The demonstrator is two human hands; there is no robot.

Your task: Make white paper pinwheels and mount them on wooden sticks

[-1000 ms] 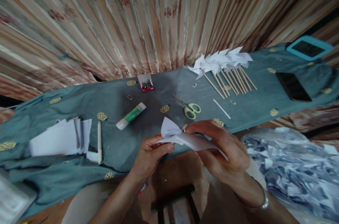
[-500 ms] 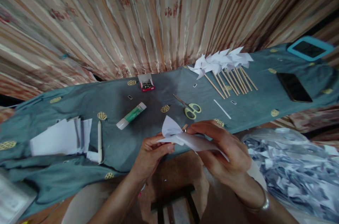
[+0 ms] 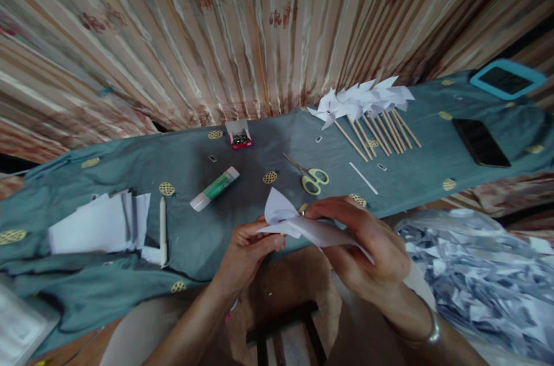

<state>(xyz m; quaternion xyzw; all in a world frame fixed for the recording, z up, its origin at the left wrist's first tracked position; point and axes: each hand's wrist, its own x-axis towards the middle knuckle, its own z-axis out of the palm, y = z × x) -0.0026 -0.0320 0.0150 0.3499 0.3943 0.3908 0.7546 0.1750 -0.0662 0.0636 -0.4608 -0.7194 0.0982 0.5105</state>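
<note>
A folded white paper piece (image 3: 283, 216) with curled blades is held between both hands, above the near edge of the cloth. My left hand (image 3: 249, 247) pinches its left side between thumb and fingers. My right hand (image 3: 367, 233) is closed on its right side, and the tip of a wooden stick (image 3: 303, 208) shows by the index finger. Beyond the hands lie scissors (image 3: 315, 180) with yellow-green handles. A glue stick (image 3: 215, 189) is to their left, and an open red-and-white box (image 3: 239, 138) of small metal pieces stands farther back.
White paper pinwheels (image 3: 366, 101) on sticks lie in a row at back right, near a phone (image 3: 481, 142) and a blue-framed tablet (image 3: 507, 79). Paper sheets (image 3: 97, 224) and a white pen (image 3: 163, 233) are left. A bag of paper scraps (image 3: 489, 285) is at lower right.
</note>
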